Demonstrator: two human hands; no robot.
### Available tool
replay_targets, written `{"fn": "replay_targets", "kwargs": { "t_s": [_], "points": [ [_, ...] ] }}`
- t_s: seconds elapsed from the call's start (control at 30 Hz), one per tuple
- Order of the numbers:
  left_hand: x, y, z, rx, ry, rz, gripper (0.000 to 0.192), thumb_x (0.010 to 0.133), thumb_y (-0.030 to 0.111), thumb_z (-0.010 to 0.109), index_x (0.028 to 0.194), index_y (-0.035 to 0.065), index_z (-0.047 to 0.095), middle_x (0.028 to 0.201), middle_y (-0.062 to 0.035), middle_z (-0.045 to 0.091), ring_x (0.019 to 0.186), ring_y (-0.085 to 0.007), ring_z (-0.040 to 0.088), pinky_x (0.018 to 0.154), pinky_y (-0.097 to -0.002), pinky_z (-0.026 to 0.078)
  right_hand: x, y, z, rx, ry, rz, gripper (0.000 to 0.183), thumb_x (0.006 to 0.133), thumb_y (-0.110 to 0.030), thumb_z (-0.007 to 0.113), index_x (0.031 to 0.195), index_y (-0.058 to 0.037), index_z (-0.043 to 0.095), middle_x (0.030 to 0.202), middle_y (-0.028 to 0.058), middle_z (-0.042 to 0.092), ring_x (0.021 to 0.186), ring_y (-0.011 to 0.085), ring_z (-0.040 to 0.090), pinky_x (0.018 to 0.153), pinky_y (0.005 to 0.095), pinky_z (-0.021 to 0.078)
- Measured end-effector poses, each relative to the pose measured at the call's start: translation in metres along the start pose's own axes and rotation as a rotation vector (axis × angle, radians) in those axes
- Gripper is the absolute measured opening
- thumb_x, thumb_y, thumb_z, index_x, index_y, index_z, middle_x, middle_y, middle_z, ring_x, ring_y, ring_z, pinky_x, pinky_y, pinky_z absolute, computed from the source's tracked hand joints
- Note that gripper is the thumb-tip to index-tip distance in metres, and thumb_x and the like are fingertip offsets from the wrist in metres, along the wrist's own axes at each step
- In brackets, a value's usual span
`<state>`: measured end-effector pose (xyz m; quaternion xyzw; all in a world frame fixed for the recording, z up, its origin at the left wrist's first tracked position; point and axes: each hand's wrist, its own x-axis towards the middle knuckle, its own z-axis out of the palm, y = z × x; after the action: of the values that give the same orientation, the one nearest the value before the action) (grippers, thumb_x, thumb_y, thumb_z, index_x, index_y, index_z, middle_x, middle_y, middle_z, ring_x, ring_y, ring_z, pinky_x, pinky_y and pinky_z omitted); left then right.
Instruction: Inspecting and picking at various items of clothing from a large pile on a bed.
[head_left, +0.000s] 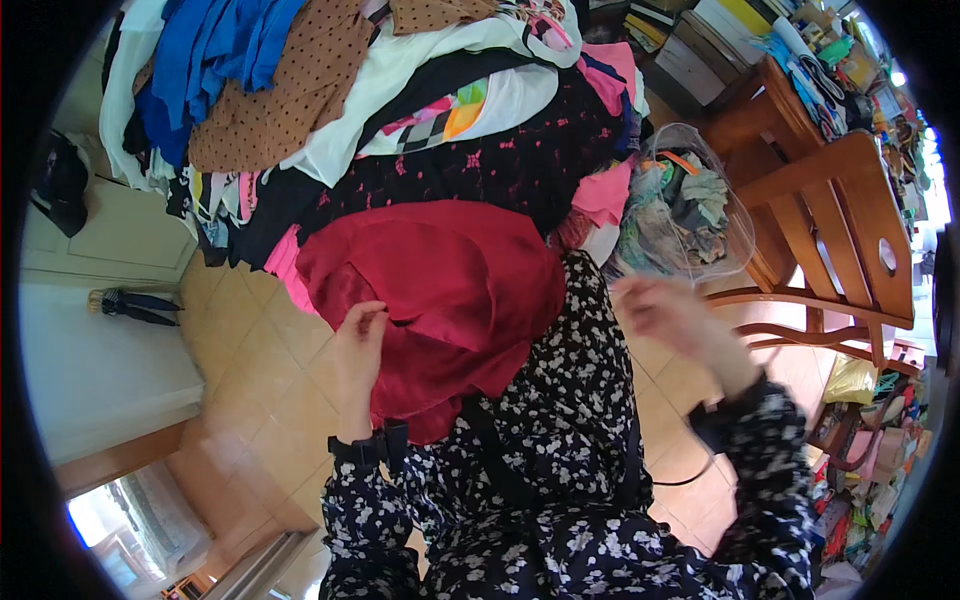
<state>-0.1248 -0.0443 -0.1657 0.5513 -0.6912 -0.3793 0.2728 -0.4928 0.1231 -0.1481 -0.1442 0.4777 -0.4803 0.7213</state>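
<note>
A dark red satiny cloth (442, 277) lies bunched over my lap and against the front of a large heap of clothes. My left hand (361, 337) is at its left side, thumb and fingertips pinched together at the fabric. To the right, my right hand (660, 311) is raised off the cloth and blurred, with no cloth seen in it. Behind the red cloth the heap holds a black garment with pink marks (480, 169), a brown dotted cloth (292, 97), a blue garment (225, 52) and white garments (420, 67).
A clear plastic bag of crumpled cloths (690, 210) stands right of the heap, beside a slatted wooden chair (832, 225). Crowded shelves (877, 465) line the far right. An umbrella (142, 306) is by the left wall, above a tiled floor (255, 375).
</note>
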Motion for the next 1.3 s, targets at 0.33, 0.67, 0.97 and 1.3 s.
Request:
{"fn": "replay_targets", "kwargs": {
  "t_s": [0.33, 0.67, 0.97, 1.3],
  "points": [
    [-0.034, 0.041, 0.059, 0.539, -0.189, 0.636, 0.037, 0.061, 0.005, 0.068, 0.097, 0.0097, 0.060, 0.107, -0.0091, 0.052, 0.103, -0.0316, 0.046, 0.088, -0.0400, 0.040, 0.027, 0.106, 0.083, 0.344, -0.228, -0.047, 0.023, 0.087, -0.001, 0.040, 0.110, 0.0012, 0.048, 0.101, 0.0109, 0.056, 0.093, 0.0182, 0.057, 0.084, 0.0284, 0.0458],
    [-0.047, 0.034, 0.066, -0.422, -0.264, -0.077, 0.023, 0.088, 0.016, 0.052, 0.097, -0.0042, 0.059, 0.080, 0.0018, 0.059, 0.073, -0.0019, 0.048, 0.068, -0.0170, 0.040, 0.018, 0.115, 0.084, 0.434, -0.132, -0.149, 0.032, 0.090, -0.011, 0.044, 0.118, 0.0049, 0.039, 0.116, 0.0177, 0.049, 0.107, 0.0235, 0.051, 0.092, 0.0318, 0.0433],
    [-0.075, 0.042, 0.075, -0.670, -0.215, -0.323, 0.019, 0.082, 0.013, 0.059, 0.096, 0.0010, 0.061, 0.075, 0.0037, 0.059, 0.061, 0.0006, 0.046, 0.052, -0.0159, 0.033, 0.025, 0.117, 0.094, 0.421, -0.055, -0.094, 0.027, 0.089, -0.011, 0.047, 0.112, 0.0022, 0.046, 0.108, 0.0150, 0.056, 0.098, 0.0205, 0.057, 0.082, 0.0277, 0.0489],
    [-0.086, 0.030, 0.074, -0.760, -0.302, -0.415, 0.021, 0.086, 0.016, 0.054, 0.099, 0.0011, 0.060, 0.079, 0.0021, 0.060, 0.064, 0.0007, 0.046, 0.054, -0.0150, 0.033, 0.029, 0.119, 0.106, 0.346, -0.016, -0.079, 0.021, 0.085, -0.011, 0.055, 0.102, 0.0015, 0.055, 0.091, 0.0107, 0.061, 0.076, 0.0123, 0.060, 0.069, 0.0218, 0.0502]
  ]
}}
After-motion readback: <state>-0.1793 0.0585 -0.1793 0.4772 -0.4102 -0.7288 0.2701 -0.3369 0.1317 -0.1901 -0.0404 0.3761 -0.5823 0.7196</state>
